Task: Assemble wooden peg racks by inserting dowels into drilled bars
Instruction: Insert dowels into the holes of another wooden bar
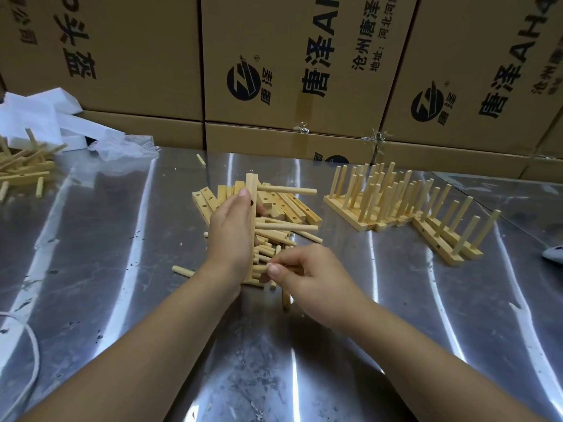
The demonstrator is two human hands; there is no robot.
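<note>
My left hand (231,233) grips a drilled wooden bar (251,190) held on end, with two dowels (289,190) sticking out of it to the right. My right hand (307,272) pinches a short dowel (262,267) beside the bar's lower end. Behind the bar lies a pile of drilled bars (292,207), and loose dowels (268,249) are heaped under both hands. Finished peg racks (393,202) stand in a row on the right.
All of it rests on a shiny metal table (122,239). Cardboard boxes (304,71) form a wall along the back. More sticks (21,169) and white foam pieces (45,117) lie at the far left. A stray dowel (182,271) lies left of my wrist. A white cord (27,354) curls at the lower left.
</note>
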